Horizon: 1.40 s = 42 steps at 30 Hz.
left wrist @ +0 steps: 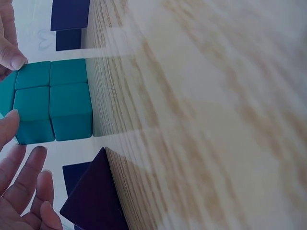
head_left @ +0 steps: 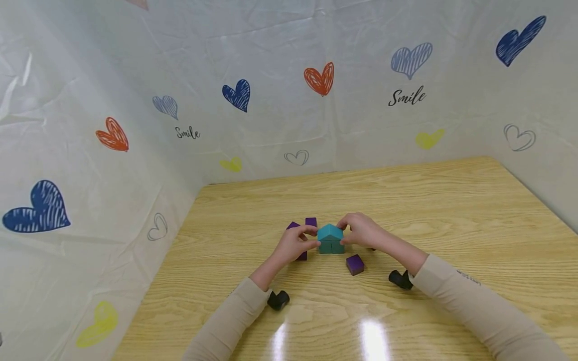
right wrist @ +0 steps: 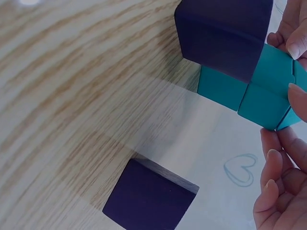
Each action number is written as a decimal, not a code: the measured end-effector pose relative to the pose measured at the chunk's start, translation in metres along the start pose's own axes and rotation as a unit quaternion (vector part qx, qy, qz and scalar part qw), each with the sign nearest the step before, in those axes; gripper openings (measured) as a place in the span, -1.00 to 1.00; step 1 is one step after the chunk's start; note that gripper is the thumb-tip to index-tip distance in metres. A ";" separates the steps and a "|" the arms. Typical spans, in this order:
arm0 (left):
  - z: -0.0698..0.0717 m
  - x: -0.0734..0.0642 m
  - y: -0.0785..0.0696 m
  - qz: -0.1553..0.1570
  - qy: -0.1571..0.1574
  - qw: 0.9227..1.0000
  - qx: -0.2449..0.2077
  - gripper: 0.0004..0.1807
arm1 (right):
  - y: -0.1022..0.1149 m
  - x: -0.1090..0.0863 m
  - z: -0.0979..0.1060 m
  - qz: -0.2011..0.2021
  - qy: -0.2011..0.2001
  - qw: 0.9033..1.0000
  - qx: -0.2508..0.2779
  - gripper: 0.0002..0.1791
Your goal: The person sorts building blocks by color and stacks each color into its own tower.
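Teal blocks form a small house-shaped stack (head_left: 331, 246) on the wood-grain worktop (head_left: 406, 200), two layers of cubes under a peaked roof piece (head_left: 330, 231). The left hand (head_left: 291, 245) pinches the stack's upper left side and the right hand (head_left: 363, 232) its upper right, thumbs at the front. One dark purple cube (head_left: 355, 264) sits in front of the stack, to its right; another purple block (head_left: 310, 221) lies behind it, to the left. Purple triangular block (left wrist: 93, 196) stands left of the stack.
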<state>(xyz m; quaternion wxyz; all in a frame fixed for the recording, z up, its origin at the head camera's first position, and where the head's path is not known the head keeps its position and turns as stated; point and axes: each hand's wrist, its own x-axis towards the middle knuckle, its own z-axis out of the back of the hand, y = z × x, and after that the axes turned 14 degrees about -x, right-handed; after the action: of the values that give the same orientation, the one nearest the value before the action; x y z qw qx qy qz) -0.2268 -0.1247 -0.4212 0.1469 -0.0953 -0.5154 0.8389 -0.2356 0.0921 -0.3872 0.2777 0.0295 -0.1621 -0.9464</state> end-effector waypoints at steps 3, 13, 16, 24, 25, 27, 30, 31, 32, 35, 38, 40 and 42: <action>0.000 0.000 0.000 0.000 0.000 1.000 -0.001 -0.66 | 0.000 0.000 0.000 -0.001 0.003 1.000 0.001 -0.70; 0.002 -0.001 0.000 0.008 0.001 1.000 -0.010 -0.54 | -0.001 -0.006 0.005 -0.008 0.005 1.000 0.008 -0.54; 0.004 -0.005 -0.002 0.014 -0.011 1.000 -0.017 -0.50 | -0.007 -0.013 0.010 -0.016 0.000 1.000 0.020 -0.53; 0.008 -0.030 -0.008 -0.014 -0.038 0.999 -0.037 -0.54 | -0.021 -0.037 0.024 -0.019 -0.025 0.999 0.024 -0.62; 0.007 -0.033 -0.008 -0.016 -0.036 0.999 -0.035 -0.55 | -0.022 -0.040 0.024 -0.017 -0.026 0.999 0.025 -0.63; 0.003 -0.039 -0.010 -0.019 -0.030 0.999 -0.031 -0.57 | -0.024 -0.045 0.023 -0.010 -0.025 0.999 0.029 -0.63; -0.005 -0.044 -0.014 -0.026 -0.016 0.999 -0.040 -0.54 | -0.025 -0.052 0.017 0.001 -0.020 0.999 0.035 -0.63; -0.008 -0.046 -0.015 -0.026 -0.011 0.999 -0.044 -0.53 | -0.025 -0.054 0.015 0.005 -0.019 0.999 0.035 -0.63; -0.012 -0.046 -0.016 -0.026 -0.007 0.998 -0.049 -0.52 | -0.025 -0.055 0.012 0.010 -0.018 0.999 0.036 -0.63; -0.023 -0.048 -0.018 -0.021 0.005 0.998 -0.061 -0.52 | -0.025 -0.057 0.003 0.026 -0.015 0.999 0.036 -0.64; -0.035 -0.047 -0.020 -0.010 0.017 0.998 -0.057 -0.56 | -0.025 -0.056 -0.006 0.039 -0.015 0.999 0.029 -0.65; -0.041 -0.044 -0.020 -0.002 0.025 0.998 -0.049 -0.58 | -0.024 -0.056 -0.011 0.044 -0.010 0.999 0.022 -0.65; -0.047 -0.042 -0.021 0.008 0.033 0.999 -0.041 -0.58 | -0.023 -0.057 -0.015 0.051 -0.004 0.999 0.017 -0.64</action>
<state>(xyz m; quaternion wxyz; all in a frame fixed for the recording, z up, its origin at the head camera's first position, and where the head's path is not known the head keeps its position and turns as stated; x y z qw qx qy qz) -0.1702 -0.0912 -0.4233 0.1528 -0.1335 -0.5437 0.8144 -0.1974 0.1360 -0.4105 0.3242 0.0224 -0.1808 -0.9283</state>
